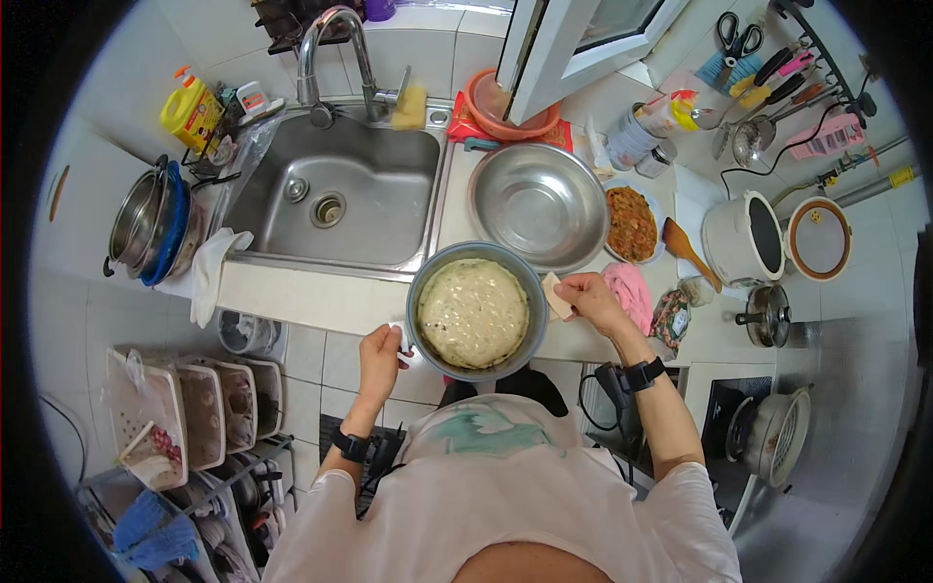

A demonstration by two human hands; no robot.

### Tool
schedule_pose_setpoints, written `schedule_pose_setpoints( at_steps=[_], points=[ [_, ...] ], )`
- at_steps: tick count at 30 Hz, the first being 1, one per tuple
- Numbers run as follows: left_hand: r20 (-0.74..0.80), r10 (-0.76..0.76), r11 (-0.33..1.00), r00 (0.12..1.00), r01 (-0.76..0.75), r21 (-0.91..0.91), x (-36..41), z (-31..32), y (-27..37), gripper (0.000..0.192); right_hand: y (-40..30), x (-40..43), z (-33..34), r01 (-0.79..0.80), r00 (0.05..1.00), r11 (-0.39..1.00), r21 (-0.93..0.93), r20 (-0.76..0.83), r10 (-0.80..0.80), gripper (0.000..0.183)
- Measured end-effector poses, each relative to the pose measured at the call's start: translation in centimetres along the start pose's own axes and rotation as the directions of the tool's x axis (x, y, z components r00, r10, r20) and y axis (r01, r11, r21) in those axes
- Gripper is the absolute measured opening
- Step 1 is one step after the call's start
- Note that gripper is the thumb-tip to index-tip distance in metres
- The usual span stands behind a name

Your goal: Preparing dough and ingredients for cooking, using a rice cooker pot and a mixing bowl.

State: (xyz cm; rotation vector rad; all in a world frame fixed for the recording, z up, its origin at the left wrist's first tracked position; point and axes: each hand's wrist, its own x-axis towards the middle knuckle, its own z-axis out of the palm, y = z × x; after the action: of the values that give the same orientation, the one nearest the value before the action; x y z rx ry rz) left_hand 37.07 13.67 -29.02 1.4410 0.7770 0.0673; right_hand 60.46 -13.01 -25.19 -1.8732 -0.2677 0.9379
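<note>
A round grey metal pot (541, 310) holds a pale, glossy batter or dough-like mass (474, 313) with small green and dark specks. It is held at the counter's front edge, between my two hands. My left hand (381, 358) grips its left side through a white cloth or pad. On the right, my right hand (589, 297) pinches a beige folded pad (557, 296) against the pot's side. Behind the pot lies a wide, empty stainless steel bowl (539, 206). A plate of reddish-brown chopped food (632, 224) stands to that bowl's right, with a wooden spatula (689, 251) beside it.
A steel sink (342, 197) with a tall faucet (339, 65) is at the back left. An open window (583, 55) juts over an orange basin (510, 109). A pink cloth (628, 295), a patterned bag (670, 321) and a white rice cooker (740, 240) stand at right.
</note>
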Motion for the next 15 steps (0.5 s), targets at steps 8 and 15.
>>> schedule_pose_setpoints(
  at_steps=[8, 15],
  points=[
    [0.173, 0.029, 0.999, 0.984, -0.035, 0.032, -0.4, -0.5, 0.7, 0.026, -0.6, 0.5, 0.7, 0.067, 0.986, 0.996, -0.056, 0.155, -0.058, 0.021],
    [0.22, -0.088, 0.996, 0.972, 0.085, 0.024, -1.0, 0.6, 2.5, 0.019, -0.8, 1.3, 1.1, 0.035, 0.957, 0.998, -0.053, 0.29, -0.018, 0.02]
  ],
)
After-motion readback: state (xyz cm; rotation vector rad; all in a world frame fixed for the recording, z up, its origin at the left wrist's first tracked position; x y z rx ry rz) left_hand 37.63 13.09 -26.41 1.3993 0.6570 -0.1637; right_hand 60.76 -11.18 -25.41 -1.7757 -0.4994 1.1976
